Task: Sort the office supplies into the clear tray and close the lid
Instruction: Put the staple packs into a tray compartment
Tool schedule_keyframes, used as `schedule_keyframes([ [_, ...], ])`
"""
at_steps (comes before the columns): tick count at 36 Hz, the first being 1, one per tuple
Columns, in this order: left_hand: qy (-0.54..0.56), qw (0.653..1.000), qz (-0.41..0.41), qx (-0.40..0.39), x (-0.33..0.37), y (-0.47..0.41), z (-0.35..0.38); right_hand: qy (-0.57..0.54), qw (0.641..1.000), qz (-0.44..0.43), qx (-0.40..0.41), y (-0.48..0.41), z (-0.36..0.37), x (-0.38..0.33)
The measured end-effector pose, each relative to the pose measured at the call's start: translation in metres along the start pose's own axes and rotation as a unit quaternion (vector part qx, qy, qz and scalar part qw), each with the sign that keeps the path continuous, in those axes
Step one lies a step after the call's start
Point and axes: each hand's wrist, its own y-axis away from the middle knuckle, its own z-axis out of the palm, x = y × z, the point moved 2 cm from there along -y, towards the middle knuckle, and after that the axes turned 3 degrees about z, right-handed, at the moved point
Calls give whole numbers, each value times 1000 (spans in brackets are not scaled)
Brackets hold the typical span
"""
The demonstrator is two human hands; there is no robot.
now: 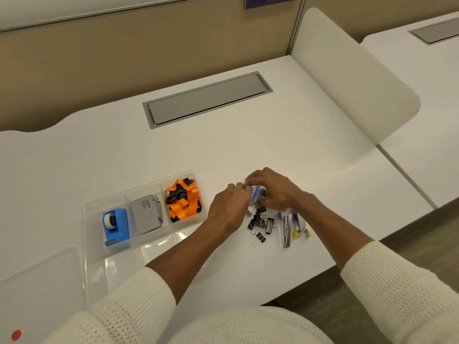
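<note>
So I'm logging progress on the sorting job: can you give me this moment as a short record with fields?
tray: clear tray open on the white desk
tray contents: blue tape dispenser, grey card stack, orange lanyard, each in its own compartment
lid: clear lid lying off, left of the tray
left hand: together with right hand on a small blue-and-white item; exact grip unclear
still loose: black binder clips, metal stapler-like tools and other small items on the desk
stage: sorting unfinished
</note>
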Motion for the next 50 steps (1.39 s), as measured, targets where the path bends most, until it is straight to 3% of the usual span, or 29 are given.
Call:
schedule_keyframes([
  [10, -20, 999, 24, 16, -1, 2, -1, -19, 999, -14, 33, -18, 4, 6],
  [19, -45, 999, 5, 21, 2, 6, -1, -73, 992, 59, 88, -23, 2, 19],
  [24, -68, 996, 63, -3, 2, 6, 3, -69, 988, 95, 102, -25, -1, 24],
  [28, -76, 995, 65, -11, 1, 6, 4, -54, 988, 107, 102, -27, -3, 22],
  [33, -46, 997, 37, 44, -5, 12, -2, -86, 978, 148, 122, -28, -1, 18],
  [36, -14, 995, -9, 94, -12, 20, -15, -116, 967, 166, 153, -22, -6, 5],
  [42, 103, 963, -190, 162, -36, 68, -47, -242, 929, 190, 208, 6, -27, -65],
  [46, 119, 940, -296, 121, -51, 113, -52, -247, 928, 208, 188, 28, -19, -122],
  [50, 130, 927, -344, 68, -56, 146, -42, -211, 941, 229, 136, 44, 17, -162],
])
